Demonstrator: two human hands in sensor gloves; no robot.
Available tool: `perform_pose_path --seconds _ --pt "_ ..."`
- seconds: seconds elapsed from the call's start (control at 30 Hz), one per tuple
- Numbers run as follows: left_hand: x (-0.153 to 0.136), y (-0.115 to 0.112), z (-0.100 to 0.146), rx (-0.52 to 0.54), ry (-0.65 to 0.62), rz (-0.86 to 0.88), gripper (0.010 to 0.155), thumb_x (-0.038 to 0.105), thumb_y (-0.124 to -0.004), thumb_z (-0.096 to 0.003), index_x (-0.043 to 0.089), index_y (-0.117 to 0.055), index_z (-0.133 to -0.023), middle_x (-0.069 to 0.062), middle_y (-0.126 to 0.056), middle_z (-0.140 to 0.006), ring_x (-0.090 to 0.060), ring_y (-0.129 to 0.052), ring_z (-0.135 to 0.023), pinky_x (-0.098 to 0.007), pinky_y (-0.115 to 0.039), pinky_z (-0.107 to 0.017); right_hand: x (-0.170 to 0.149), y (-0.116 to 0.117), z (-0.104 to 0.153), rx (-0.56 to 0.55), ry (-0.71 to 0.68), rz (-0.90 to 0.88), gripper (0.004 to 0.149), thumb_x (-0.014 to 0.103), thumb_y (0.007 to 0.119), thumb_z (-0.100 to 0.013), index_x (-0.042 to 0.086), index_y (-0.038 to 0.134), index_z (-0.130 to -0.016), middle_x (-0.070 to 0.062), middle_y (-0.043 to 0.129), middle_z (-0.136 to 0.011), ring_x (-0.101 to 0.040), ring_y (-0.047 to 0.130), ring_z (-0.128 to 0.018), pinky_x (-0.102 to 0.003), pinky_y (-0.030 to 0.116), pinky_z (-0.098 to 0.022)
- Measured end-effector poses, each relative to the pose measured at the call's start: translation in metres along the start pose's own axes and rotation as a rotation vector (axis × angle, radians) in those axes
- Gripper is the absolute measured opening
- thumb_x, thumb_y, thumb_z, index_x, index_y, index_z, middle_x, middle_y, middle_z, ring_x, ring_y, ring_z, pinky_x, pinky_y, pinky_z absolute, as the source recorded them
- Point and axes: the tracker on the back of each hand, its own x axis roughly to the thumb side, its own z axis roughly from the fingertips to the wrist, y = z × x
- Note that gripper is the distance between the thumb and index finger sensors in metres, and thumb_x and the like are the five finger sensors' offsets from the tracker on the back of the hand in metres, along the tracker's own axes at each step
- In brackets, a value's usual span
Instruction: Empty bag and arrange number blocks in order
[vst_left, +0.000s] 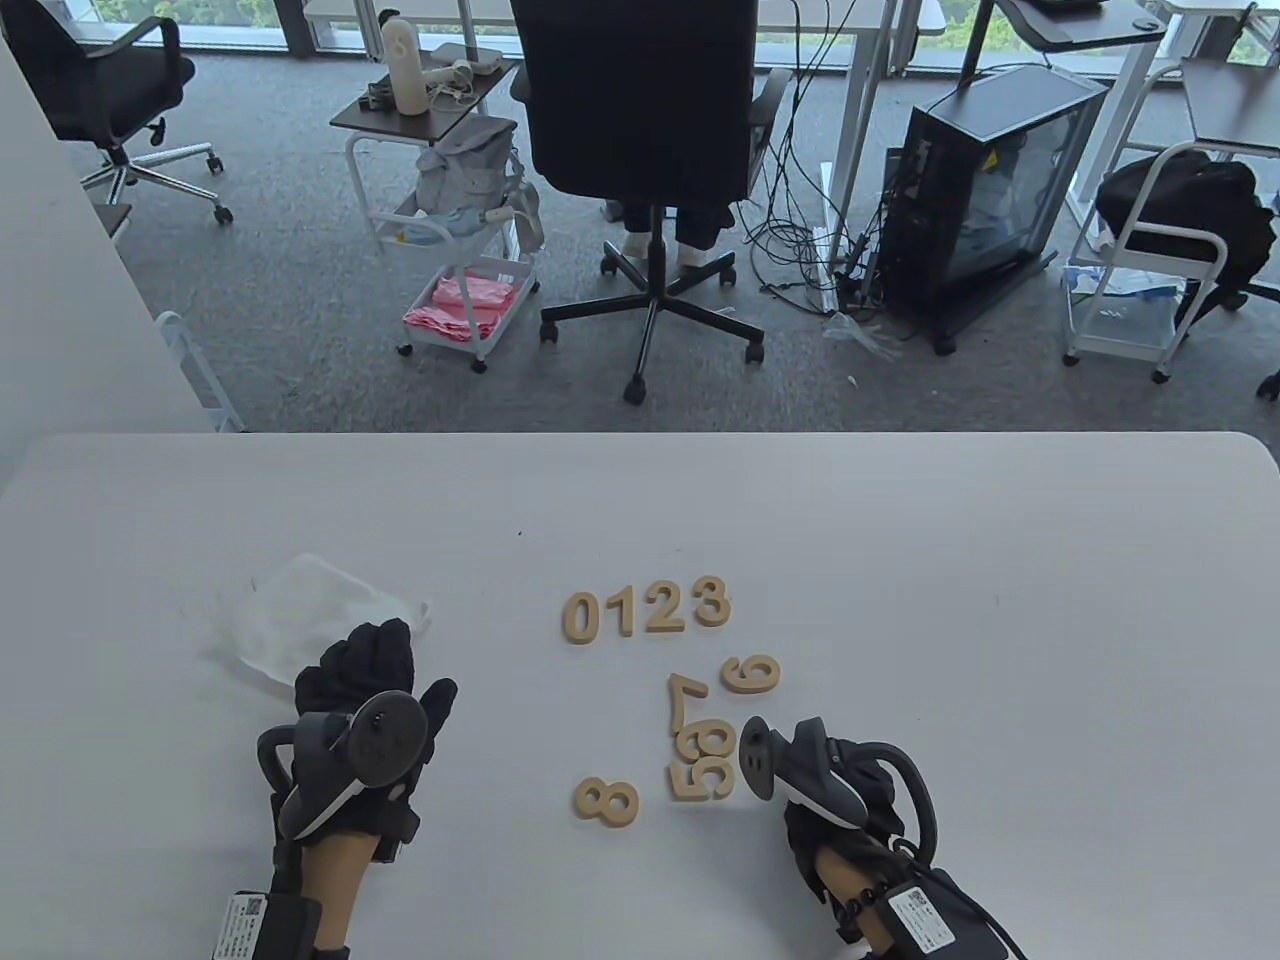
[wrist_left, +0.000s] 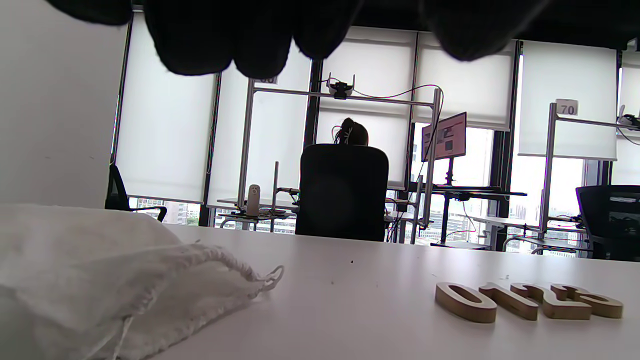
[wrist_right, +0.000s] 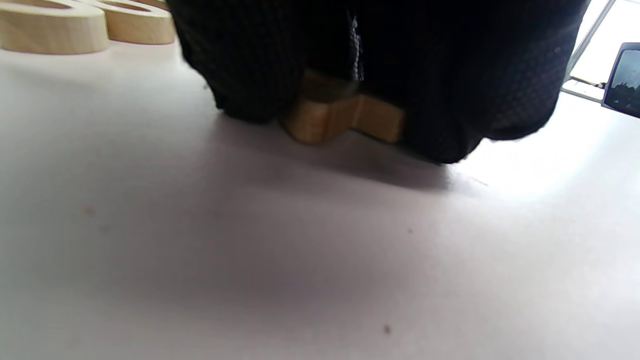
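Wooden number blocks 0, 1, 2 and 3 lie in a row at mid-table; the row also shows in the left wrist view. Loose blocks lie below it: a 6, a 7, a 5 with a 6-or-9 shape beside it, and an 8. The white drawstring bag lies flat at the left. My left hand rests at its near edge, holding nothing. My right hand pinches a wooden block on the table; its number is hidden.
The white table stretches wide to the right and behind the row. Beyond its far edge stand an office chair, a cart and a computer case on the floor.
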Motion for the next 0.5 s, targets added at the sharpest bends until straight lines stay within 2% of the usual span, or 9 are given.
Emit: perform_pose_path --seconds 0.13,0.23,0.4,0.5 --pt "-0.001 0.000 0.000 0.002 0.002 0.002 0.078 0.053 -0.066 -0.0538 0.001 -0.052 -0.110 -0.034 -0.057 -0.108 -0.062 -0.068 -0.095 -0.080 -0.052 -0.064 -0.004 0.002 -0.001 0.013 -0.014 -0.023 0.061 0.028 0.082 -0.051 0.002 0.067 -0.104 -0.036 0.077 -0.092 -0.051 0.093 -0.067 -0.058 0.084 -0.051" --pt "-0.001 0.000 0.000 0.002 0.005 0.005 0.078 0.053 -0.066 -0.0538 0.001 -0.052 -0.110 -0.034 -0.057 -0.108 -0.062 -0.068 -0.095 -0.080 -0.052 -0.064 -0.012 0.003 -0.003 0.042 -0.010 -0.106 0.064 0.030 0.081 -0.051 0.001 0.062 -0.106 -0.037 0.072 -0.093 -0.051 0.088 -0.068 -0.059 0.080 -0.052" --pt "-0.002 0.001 0.000 0.008 0.008 0.007 0.078 0.053 -0.066 -0.0537 0.001 -0.052 -0.110 -0.034 -0.057 -0.108 -0.062 -0.069 -0.095 -0.080 -0.052 -0.064 -0.025 -0.002 -0.004 0.015 -0.008 -0.225 0.060 0.032 0.080 -0.051 0.001 0.070 -0.102 -0.037 0.070 -0.092 -0.050 0.088 -0.067 -0.057 0.081 -0.051" --pt "-0.003 0.001 0.000 0.009 0.009 0.008 0.078 0.053 -0.066 -0.0537 0.001 -0.052 -0.110 -0.034 -0.057 -0.108 -0.062 -0.069 -0.095 -0.080 -0.052 -0.064 -0.034 -0.009 -0.002 -0.054 -0.008 -0.288 0.057 0.032 0.081 -0.050 0.002 0.075 -0.098 -0.036 0.071 -0.094 -0.050 0.089 -0.066 -0.056 0.083 -0.049"
